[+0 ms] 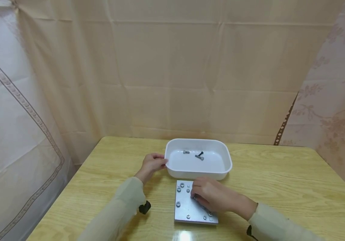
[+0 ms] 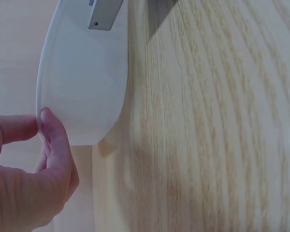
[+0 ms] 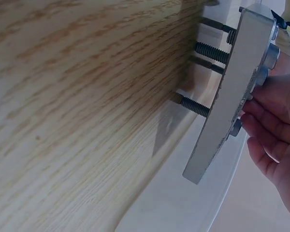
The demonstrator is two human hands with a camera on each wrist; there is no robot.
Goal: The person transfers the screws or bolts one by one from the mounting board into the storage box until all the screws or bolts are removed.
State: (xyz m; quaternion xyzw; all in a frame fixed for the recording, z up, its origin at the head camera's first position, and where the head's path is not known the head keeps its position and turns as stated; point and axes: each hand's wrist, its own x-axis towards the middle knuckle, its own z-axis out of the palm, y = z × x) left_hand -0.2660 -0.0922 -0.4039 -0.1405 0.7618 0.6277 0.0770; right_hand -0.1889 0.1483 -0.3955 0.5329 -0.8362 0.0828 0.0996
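Observation:
My left hand (image 1: pixel 152 164) pinches the left rim of a white plastic tray (image 1: pixel 190 174); in the left wrist view the thumb and fingers meet over its edge (image 2: pixel 39 96). In front of the tray is a silver metal plate (image 1: pixel 185 208) set with several socket-head bolts (image 1: pixel 178 204). My right hand (image 1: pixel 213 195) is over the plate's right half, its fingertips curled at a small bolt (image 1: pixel 194 197) that they partly hide. In the right wrist view, threaded bolt shanks (image 3: pixel 195 106) stick out below the plate, which stands raised off the table.
Inside the tray lie a short silver bolt (image 1: pixel 186 152), a longer silver bolt (image 1: pixel 199 157) and a black screw (image 1: pixel 201 153). The wooden table (image 1: pixel 269 180) extends to both sides, with a beige curtain (image 1: pixel 166 67) behind its far edge.

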